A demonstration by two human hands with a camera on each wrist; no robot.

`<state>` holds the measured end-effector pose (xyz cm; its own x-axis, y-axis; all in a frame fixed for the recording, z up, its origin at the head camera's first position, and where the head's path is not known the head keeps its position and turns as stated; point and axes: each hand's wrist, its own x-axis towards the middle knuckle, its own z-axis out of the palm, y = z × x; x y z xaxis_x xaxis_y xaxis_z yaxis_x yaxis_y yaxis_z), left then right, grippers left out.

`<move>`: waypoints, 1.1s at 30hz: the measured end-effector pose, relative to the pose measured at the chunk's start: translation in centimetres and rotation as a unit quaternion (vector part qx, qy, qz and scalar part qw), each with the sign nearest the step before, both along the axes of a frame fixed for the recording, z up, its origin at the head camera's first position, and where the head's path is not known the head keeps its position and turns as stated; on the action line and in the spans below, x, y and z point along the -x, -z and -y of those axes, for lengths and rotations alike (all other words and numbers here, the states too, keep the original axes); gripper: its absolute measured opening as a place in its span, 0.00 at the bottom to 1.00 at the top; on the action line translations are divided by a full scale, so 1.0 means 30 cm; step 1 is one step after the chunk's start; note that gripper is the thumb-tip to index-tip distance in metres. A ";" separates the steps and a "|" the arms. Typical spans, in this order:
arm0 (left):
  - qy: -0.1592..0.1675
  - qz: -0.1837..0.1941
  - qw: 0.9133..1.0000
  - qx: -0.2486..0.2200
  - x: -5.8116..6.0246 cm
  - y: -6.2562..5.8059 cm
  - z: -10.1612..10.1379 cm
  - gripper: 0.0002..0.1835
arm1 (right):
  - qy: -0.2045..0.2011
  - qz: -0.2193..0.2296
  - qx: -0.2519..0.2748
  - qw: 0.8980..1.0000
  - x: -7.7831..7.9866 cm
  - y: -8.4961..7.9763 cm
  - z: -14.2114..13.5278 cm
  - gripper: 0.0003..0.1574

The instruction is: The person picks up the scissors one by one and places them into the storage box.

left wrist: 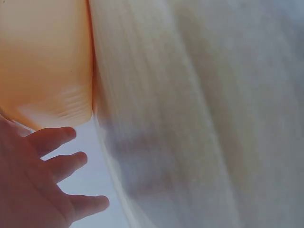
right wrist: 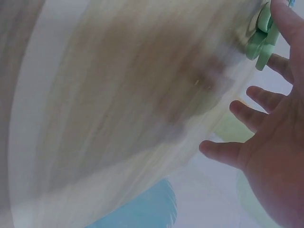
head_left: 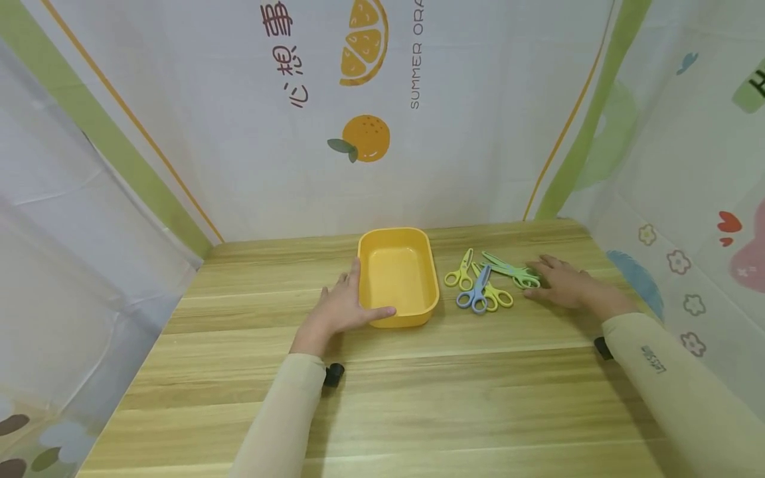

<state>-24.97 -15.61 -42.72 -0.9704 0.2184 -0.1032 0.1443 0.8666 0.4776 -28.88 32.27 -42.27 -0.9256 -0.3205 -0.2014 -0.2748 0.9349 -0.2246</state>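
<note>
A yellow rectangular bin (head_left: 399, 317) stands upright on the table, nothing inside it. My left hand (head_left: 340, 307) rests against its near left corner, index finger along the left wall and thumb across the near rim. Spread fingers (left wrist: 66, 164) show beside the bin's side (left wrist: 47, 61) in the left wrist view. Green scissors (head_left: 508, 269) lie to the right, blades pointing left. At their handles is my right hand (head_left: 562, 284), fingers extended. The right wrist view shows its thumb and index finger on either side of the green handles (right wrist: 260, 45), the other fingers spread.
Between bin and green scissors lie blue scissors (head_left: 476, 292) overlapping yellow scissors (head_left: 499, 296), with another yellow pair (head_left: 460, 273) beside them. The wooden table (head_left: 454, 405) meets a printed curtain (head_left: 466, 166) at the back, and more printed cloth (head_left: 681, 199) hangs at the right.
</note>
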 end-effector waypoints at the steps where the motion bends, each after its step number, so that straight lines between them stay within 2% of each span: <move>1: 0.001 0.005 1.000 -0.001 0.002 0.001 -0.001 0.80 | -0.002 -0.006 0.007 1.000 0.003 0.006 -0.005 0.56; 7: 0.006 0.021 1.000 0.003 0.005 -0.008 -0.001 0.79 | -0.020 -0.046 0.044 0.998 0.004 0.007 -0.012 0.57; 14: 0.009 0.035 0.999 0.014 0.003 -0.018 -0.005 0.81 | -0.011 -0.065 0.061 0.996 0.004 -0.008 -0.011 0.62; 21: 0.005 0.047 0.999 0.006 -0.002 -0.023 -0.006 0.81 | 0.002 -0.098 0.079 0.992 0.007 -0.026 -0.014 0.57; 26: 0.003 0.050 0.999 0.002 -0.004 -0.033 -0.009 0.82 | 0.027 -0.092 0.104 0.990 0.007 -0.045 -0.001 0.58; 33: 0.001 0.062 0.998 0.003 -0.007 -0.035 -0.007 0.82 | 0.055 -0.057 0.142 0.987 0.003 -0.078 0.030 0.61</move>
